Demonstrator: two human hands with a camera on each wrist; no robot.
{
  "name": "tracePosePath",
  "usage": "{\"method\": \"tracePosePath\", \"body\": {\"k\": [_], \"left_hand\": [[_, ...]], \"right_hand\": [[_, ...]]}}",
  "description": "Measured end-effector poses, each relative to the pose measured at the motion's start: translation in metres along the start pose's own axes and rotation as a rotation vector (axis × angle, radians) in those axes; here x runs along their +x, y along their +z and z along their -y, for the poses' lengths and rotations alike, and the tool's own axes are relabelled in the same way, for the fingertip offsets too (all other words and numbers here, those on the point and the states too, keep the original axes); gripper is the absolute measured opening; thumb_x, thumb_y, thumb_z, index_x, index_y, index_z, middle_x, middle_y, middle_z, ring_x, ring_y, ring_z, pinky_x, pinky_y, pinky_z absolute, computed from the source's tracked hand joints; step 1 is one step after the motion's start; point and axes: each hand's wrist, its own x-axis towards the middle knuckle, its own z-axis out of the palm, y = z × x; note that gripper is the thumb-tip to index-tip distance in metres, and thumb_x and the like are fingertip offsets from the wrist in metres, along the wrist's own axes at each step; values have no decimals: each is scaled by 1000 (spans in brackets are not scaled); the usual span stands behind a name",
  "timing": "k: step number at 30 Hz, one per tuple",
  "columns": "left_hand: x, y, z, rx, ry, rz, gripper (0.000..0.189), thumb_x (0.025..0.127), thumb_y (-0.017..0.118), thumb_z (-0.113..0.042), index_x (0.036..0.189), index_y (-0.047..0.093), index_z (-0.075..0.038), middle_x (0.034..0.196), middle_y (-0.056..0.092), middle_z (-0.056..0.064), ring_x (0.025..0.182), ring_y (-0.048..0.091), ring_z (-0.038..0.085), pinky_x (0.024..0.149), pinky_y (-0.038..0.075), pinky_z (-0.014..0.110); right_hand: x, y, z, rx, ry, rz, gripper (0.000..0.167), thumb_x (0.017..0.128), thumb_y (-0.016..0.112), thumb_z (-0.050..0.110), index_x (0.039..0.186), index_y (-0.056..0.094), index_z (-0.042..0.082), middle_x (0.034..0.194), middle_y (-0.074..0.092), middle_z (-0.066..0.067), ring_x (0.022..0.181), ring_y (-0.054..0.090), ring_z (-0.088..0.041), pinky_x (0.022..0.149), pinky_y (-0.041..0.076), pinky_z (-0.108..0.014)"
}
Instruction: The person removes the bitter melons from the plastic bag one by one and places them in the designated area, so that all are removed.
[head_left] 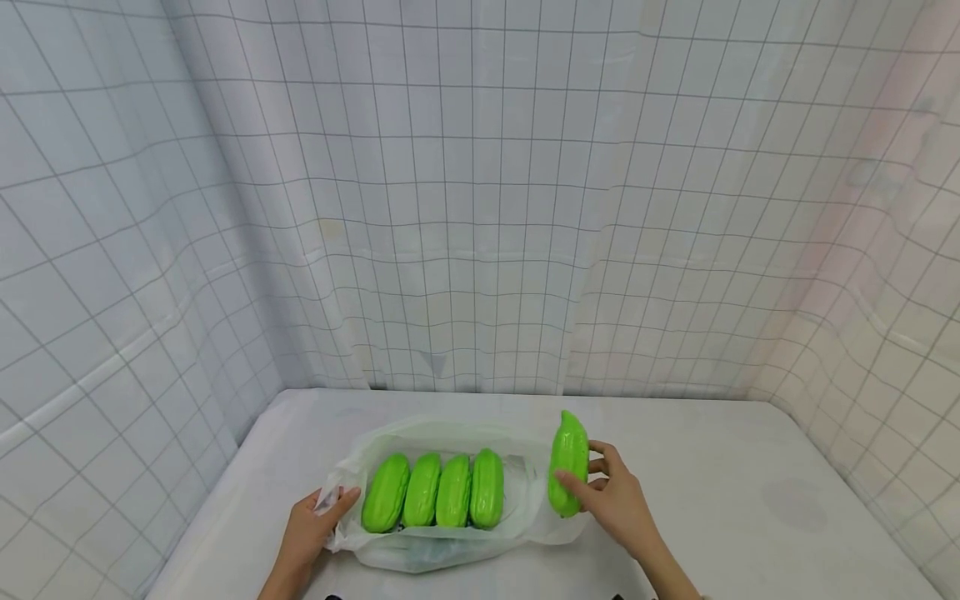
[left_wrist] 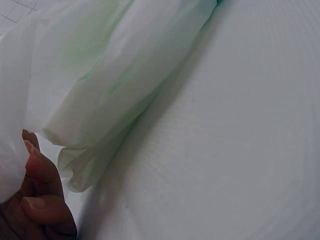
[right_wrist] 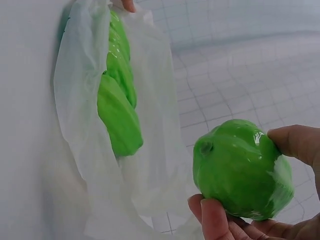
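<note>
A white translucent plastic bag [head_left: 420, 552] lies with its mouth spread wide. Several glossy green bitter melons [head_left: 453, 492] lie side by side inside it, and two show in the right wrist view. My left hand [head_left: 313, 521] pinches the bag's left edge between thumb and fingers; in the left wrist view the thin film [left_wrist: 95, 115] rises in folds beside the fingertips. At the bag's right end, my right hand [head_left: 617, 497] grips another bitter melon [head_left: 568, 465] upright, its pointed tip up. The right wrist view shows this melon [right_wrist: 240, 172] end-on, held between thumb and fingers.
The bag rests on a white-covered table [head_left: 720, 475]. White curtains with a dark grid pattern [head_left: 480, 208] hang behind the table and along both sides. The table's far edge runs close to the back curtain.
</note>
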Motion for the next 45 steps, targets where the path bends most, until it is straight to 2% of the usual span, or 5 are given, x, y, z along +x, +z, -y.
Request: {"method": "tracePosePath", "body": {"k": [9,16,27,36,45], "left_hand": [[-1,0,-1,9,7,-9,45,83,71,-45,91,59,-2,82,55,3,76,48,16,66,42,27],[-2,1,-3,27,9,-13,47,83,70,-46,94,59,-1,88,57,5,79,48,17,67,42,28],[-2,1,-3,26,-4,-12,49,83,70,-47,96,59,0,85,55,4,79,47,17,66,42,27],[-1,2,-3,7,-8,-13,49,82,71,-46,94,59,-1,82,53,3,76,47,16,65,42,28],[-2,1,-2,4,-5,-17,47,82,71,-46,92,59,-2,83,54,3,77,47,16,66,42,28]], "right_hand": [[2,-18,1,-28,11,-38,75,81,73,45,136,39,9,111,56,-12,76,61,-14,64,50,-35],[4,-28,-3,-77,30,-71,77,81,71,51,136,39,9,112,56,-12,79,59,-16,63,45,-33],[10,-39,-17,-131,48,-113,79,81,69,53,137,40,6,109,56,-14,79,56,-17,62,43,-32],[16,-44,-35,-183,90,-118,79,80,69,55,136,42,6,102,57,-13,82,56,-21,60,44,-32],[17,-44,-49,-277,85,-80,79,82,68,52,135,43,-1,100,58,-16,82,55,-24,57,45,-33]]}}
